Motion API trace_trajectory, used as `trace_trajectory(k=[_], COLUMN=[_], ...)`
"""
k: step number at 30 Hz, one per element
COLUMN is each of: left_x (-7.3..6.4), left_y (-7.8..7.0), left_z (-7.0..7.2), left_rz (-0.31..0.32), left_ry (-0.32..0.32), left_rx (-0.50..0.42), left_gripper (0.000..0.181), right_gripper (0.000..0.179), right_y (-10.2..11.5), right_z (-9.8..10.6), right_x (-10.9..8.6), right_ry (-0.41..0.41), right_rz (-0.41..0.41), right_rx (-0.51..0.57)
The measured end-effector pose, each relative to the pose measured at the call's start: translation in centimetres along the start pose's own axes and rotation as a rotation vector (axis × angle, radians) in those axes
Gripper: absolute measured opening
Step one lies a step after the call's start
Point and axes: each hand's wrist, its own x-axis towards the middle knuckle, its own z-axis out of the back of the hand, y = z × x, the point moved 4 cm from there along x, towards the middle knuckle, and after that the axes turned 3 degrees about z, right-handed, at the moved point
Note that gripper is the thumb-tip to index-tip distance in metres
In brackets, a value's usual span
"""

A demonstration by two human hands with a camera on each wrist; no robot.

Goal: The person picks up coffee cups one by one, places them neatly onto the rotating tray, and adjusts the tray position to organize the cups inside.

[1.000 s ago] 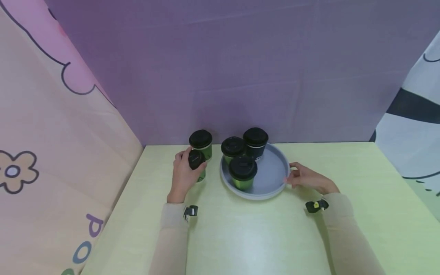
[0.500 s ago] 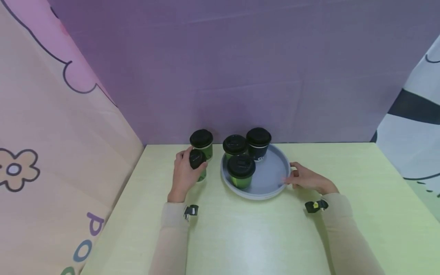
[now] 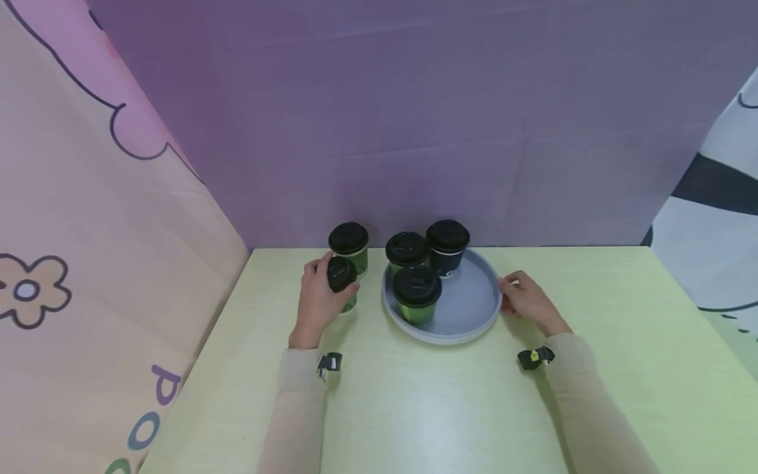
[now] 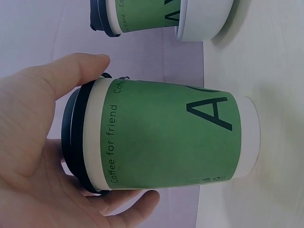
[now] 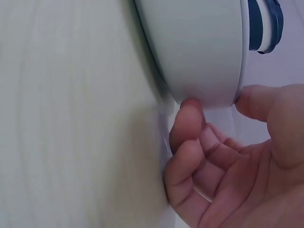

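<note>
My left hand grips a green paper coffee cup by its black lid, thumb on one side and fingers on the other. In the head view, that hand hides much of the cup. A second green lidded cup stands right behind it. Over on the right, my right hand pinches the edge of a round grey tray. Its thumb lies at the rim and a fingertip low on the wall. On the tray stand a front green cup, a back green cup and a dark navy cup, all black-lidded.
A pale wooden table carries everything. Close behind the cups rises a purple cloth backdrop. Patterned cloth hangs at the left side, and another printed cloth at the right.
The tray has turned slightly clockwise, its back cups shifting right. My right wrist has swung left, and the thumb has drawn back from inside the tray to its rim. My left hand stays on its cup.
</note>
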Motion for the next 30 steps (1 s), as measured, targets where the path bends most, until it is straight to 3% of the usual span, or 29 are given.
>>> trace_trajectory(k=[10,15,21,30], left_x=[-0.05,-0.05,-0.07,-0.15], left_y=[0.04,0.08,0.10,-0.21], left_z=[0.16,0.25,0.45,0.69], left_rz=[0.010,0.004,-0.006,-0.009], left_ry=[0.005,0.009,-0.007,-0.016], left_rx=[-0.001,0.006,0.030,0.038], left_gripper=[0.086,0.086,0.087,0.086], right_gripper=[0.046,0.032,0.017,0.021], right_y=[0.32,0.45,0.14,0.65], right_z=[0.13,0.16,0.09,0.12], right_x=[0.11,-0.03,0.07,-0.40], right_ry=[0.074,0.104,0.143,0.217], right_rz=[0.038,0.042,0.030,0.012], right_rx=[0.036,0.037,-0.028,-0.128])
